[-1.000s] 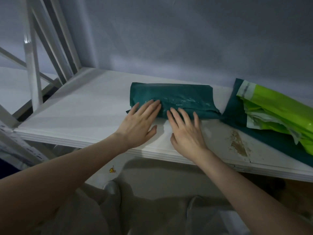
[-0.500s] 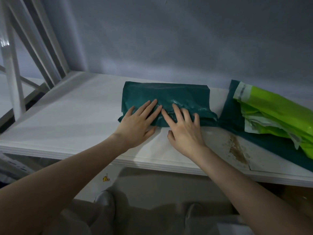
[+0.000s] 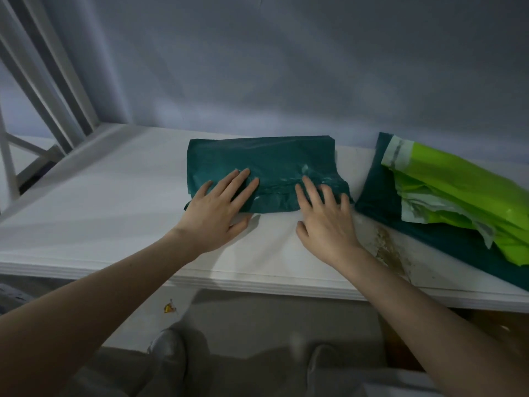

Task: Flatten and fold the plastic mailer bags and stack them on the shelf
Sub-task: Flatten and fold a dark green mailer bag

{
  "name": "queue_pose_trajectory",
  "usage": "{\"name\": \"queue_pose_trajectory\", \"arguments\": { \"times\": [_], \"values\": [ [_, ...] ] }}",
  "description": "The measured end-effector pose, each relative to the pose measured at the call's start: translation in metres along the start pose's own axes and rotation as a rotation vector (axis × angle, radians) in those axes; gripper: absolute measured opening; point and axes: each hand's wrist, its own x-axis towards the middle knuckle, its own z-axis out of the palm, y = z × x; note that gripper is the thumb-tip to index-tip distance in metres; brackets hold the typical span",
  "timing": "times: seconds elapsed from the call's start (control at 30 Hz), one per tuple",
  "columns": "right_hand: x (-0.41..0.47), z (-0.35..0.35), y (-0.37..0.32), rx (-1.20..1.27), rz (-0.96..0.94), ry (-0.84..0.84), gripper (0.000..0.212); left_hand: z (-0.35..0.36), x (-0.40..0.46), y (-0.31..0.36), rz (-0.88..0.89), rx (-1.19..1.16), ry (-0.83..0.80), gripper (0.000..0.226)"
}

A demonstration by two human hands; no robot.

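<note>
One folded dark teal plastic mailer bag (image 3: 257,161) lies mid-shelf toward the back edge of the white shelf board (image 3: 114,202). The left hand (image 3: 217,210) and right hand (image 3: 326,222) press flat on its front edge, fingers straight. Folding appears done. At the right end wait one unfolded teal mailer (image 3: 380,190) and lime green mailers (image 3: 463,196), seemingly two.

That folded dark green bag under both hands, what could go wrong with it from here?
1. The folded green mailer looks springy and wrinkled along its near edge; once the left hand and right hand lift, it may pop back open.
2. The lime green bags on the right lie in a loose, crumpled pile that slopes toward the shelf front; a nudge might slide them off.
3. A brown stain near the right hand could smear onto bags.
</note>
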Motion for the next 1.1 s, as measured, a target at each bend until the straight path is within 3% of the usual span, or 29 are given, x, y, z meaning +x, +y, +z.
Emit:
{"name": "queue_pose_trajectory", "arguments": {
  "times": [0.23, 0.4, 0.53, 1.1],
  "values": [
    [-0.008, 0.001, 0.014, 0.090, -0.006, -0.025, 0.069, -0.012, 0.008, 0.010, -0.083, 0.014, 0.045, 0.066],
    [-0.003, 0.000, 0.010, 0.123, 0.006, -0.002, 0.069, -0.011, 0.027, 0.038, 0.055, 0.085, 0.099, 0.063],
    [0.000, 0.001, 0.009, 0.130, 0.000, -0.050, 0.072, -0.003, 0.042, 0.048, 0.040, 0.160, 0.007, 0.062],
    [0.004, 0.019, 0.023, 0.321, 0.165, -0.317, 0.066, 0.004, 0.050, 0.048, 0.016, 0.154, 0.080, 0.062]
  ]
}}
